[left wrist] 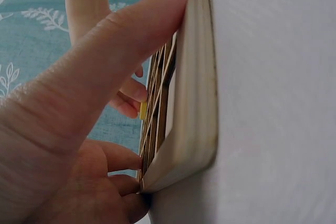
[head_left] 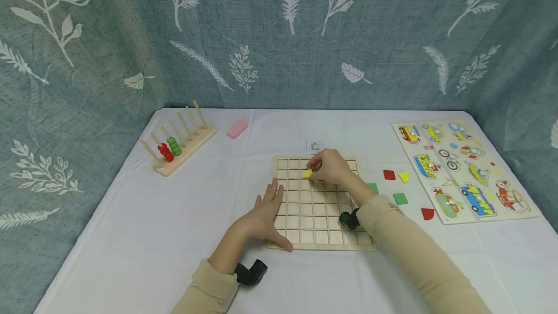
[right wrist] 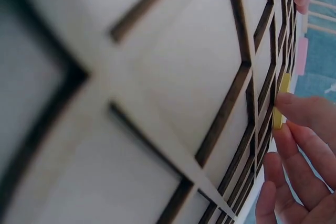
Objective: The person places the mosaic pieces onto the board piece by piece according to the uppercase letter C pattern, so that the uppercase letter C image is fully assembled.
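Observation:
A wooden grid board (head_left: 320, 227) lies on the white table in front of me. My right hand (head_left: 329, 166) pinches a small yellow tile (head_left: 307, 173) over a cell near the board's far left part; the tile (right wrist: 282, 100) shows edge-on between its fingertips (right wrist: 304, 114) in the right wrist view, and as a yellow sliver (left wrist: 143, 110) in the left wrist view. My left hand (head_left: 266, 212) lies flat with straight fingers on the board's left edge, thumb (left wrist: 131, 35) pressed along the board's rim (left wrist: 197, 93).
Loose tiles lie right of the board: red (head_left: 389, 174), yellow (head_left: 403, 176), green (head_left: 400, 198), another green (head_left: 372, 187), and a red piece (head_left: 427, 213). A vehicle peg puzzle (head_left: 462, 168) is far right. A peg rack with beads (head_left: 178, 142), a pink block (head_left: 237, 129) and a small card (head_left: 314, 147) sit behind.

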The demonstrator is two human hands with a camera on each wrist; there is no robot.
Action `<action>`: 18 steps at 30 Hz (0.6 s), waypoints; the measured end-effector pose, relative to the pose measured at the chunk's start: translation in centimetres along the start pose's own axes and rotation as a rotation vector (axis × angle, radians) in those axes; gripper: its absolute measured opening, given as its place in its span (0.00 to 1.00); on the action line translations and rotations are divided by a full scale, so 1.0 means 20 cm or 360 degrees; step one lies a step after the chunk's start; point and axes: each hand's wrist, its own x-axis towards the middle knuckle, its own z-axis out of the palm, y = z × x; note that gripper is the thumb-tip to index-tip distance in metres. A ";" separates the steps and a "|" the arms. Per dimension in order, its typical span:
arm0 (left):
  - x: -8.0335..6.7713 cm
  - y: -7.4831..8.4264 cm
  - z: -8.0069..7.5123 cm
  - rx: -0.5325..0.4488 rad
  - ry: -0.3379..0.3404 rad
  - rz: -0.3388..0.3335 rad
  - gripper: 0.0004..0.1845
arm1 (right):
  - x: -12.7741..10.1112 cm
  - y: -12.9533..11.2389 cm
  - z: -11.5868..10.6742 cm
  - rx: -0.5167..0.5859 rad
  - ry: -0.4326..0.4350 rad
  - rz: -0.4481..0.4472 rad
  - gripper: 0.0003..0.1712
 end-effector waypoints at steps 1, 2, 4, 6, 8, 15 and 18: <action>0.00 0.00 0.00 -0.0003 0.0000 0.0001 0.73 | 0.00 0.00 0.00 0.0002 0.0002 0.0007 0.15; 0.00 0.00 0.00 -0.0005 0.0002 0.0001 0.73 | 0.00 0.00 0.00 0.0003 0.0002 0.0017 0.15; 0.01 0.00 0.00 -0.0009 0.0002 -0.0001 0.73 | 0.01 0.00 0.00 -0.0004 0.0005 0.0022 0.15; 0.01 0.00 0.00 -0.0008 0.0003 0.0000 0.72 | 0.01 0.00 0.00 -0.0009 0.0011 0.0031 0.15; 0.01 0.00 0.00 -0.0007 0.0004 -0.0004 0.72 | 0.01 -0.01 0.01 -0.0024 0.0014 0.0036 0.15; 0.00 0.00 0.00 -0.0004 -0.0005 -0.0006 0.72 | 0.01 -0.05 0.01 -0.0116 0.0035 0.0137 0.15; 0.00 0.00 0.00 -0.0007 -0.0002 0.0000 0.72 | 0.01 -0.06 0.02 -0.0181 0.0044 0.0180 0.15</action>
